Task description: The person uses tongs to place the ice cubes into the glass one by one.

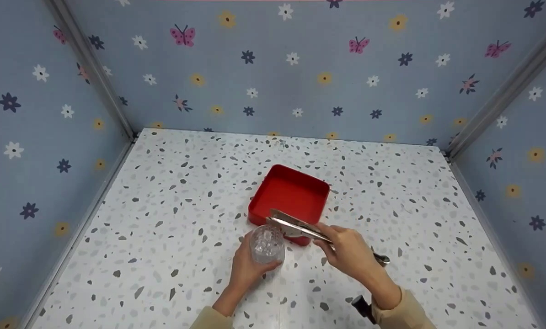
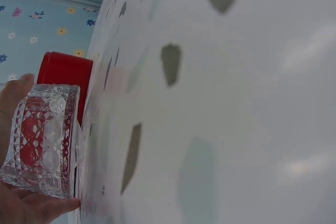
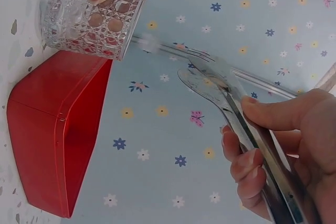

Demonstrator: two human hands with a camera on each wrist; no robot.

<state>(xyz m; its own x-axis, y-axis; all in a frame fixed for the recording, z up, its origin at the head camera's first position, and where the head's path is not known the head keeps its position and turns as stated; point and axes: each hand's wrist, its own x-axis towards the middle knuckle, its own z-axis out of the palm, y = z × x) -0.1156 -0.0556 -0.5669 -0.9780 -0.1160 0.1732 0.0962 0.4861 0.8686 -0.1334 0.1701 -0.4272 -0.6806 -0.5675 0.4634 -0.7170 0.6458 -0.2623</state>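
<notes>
A clear cut-glass tumbler (image 1: 267, 246) stands on the speckled table, its rim facing up. My left hand (image 1: 244, 268) curls round its side, thumb and fingers on opposite faces of the patterned glass (image 2: 44, 140). Metal serving tongs (image 1: 298, 227) are gripped in my right hand (image 1: 353, 253), their tips above the near edge of the red box and beside the glass rim. In the right wrist view the tongs (image 3: 252, 129) show a spoon-like end and a slotted end, slightly apart. A blurred whitish patch (image 3: 149, 43) shows between those ends and the glass.
A square, open red box (image 1: 296, 189) sits just beyond the glass, its bare floor showing. Flowered blue panels (image 1: 273, 68) enclose the table (image 1: 186, 192) at the back and both sides. A dark object (image 1: 363, 308) shows by the right sleeve.
</notes>
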